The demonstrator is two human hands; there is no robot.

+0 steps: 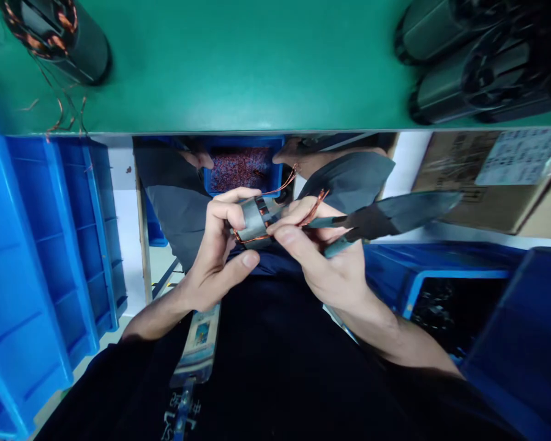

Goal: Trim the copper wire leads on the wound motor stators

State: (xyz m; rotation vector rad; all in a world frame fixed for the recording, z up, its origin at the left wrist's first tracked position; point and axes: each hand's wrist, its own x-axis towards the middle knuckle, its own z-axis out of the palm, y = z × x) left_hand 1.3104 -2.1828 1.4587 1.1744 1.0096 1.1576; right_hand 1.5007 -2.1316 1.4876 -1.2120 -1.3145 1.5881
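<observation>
Your left hand [220,245] has its fingers wrapped tight round the stator core [256,219], held over your lap below the worktop [239,67]. Right hand [326,257] is closed on the pliers [381,219]. Core looks stiff and heavy; the copper wire [313,208] is thin and snaps easily, so grip the steel.

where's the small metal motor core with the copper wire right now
In the head view, centre frame: the motor core sits in the left hand, touching the right hand with the pliers.
</observation>
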